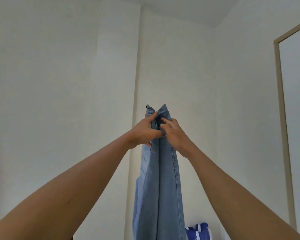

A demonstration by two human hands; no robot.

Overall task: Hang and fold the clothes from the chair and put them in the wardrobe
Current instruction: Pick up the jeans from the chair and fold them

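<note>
White wall (59, 66) behind jeans (163, 187), waistband between left hand (142, 132), right hand (175, 134).

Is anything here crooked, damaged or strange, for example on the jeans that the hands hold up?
Nothing stands out. The jeans hang straight, legs together, from the left hand and right hand, which hold the waistband. No tear or stain shows.

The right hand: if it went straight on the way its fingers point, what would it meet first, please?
The jeans: the right hand points up into their waistband, which its fingers touch; the left hand seems to lie just beyond.
</note>
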